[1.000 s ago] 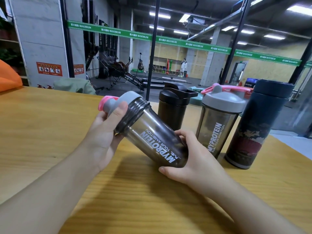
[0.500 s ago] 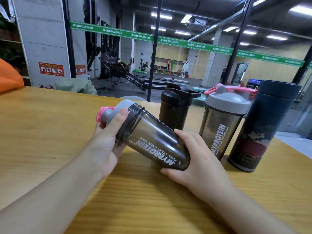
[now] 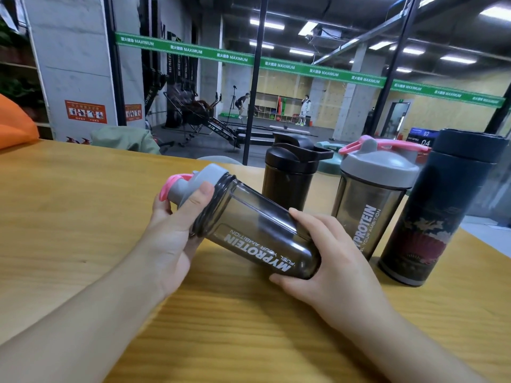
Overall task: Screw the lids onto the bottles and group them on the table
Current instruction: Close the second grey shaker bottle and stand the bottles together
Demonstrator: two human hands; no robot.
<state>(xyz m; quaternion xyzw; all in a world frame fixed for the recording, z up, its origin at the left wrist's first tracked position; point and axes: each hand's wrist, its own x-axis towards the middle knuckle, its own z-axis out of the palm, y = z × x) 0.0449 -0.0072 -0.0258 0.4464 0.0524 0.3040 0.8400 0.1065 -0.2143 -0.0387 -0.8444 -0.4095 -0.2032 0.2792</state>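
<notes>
Across the lower view spreads a light wooden table (image 3: 69, 217), its far edge running from the left side up toward the middle, where it meets a glass wall looking into a gym. Its right edge cuts diagonally down past the standing bottles. Bare wood lies wide to the left of the hands and in front of them, toward the viewer.

Three capped bottles stand upright in a row at the far right, close to that right edge. Largest and nearest the edge is a dark flask (image 3: 431, 217) with a red pattern. Just beside it, to its left, stands a smoky clear shaker (image 3: 370, 211) with a grey lid and pink loop. Further left and farther back stands a black shaker (image 3: 290, 178), near the far edge.

Held above the middle of the table is a second smoky shaker, the tilted bottle (image 3: 257, 230), lying nearly on its side with its base pointing right and toward the viewer. Its grey lid (image 3: 199, 178) with a pink cap points up and left.

Curled around the base is the right hand (image 3: 331, 261). Gripping the lid, thumb across its rim, is the left hand (image 3: 171, 233).
</notes>
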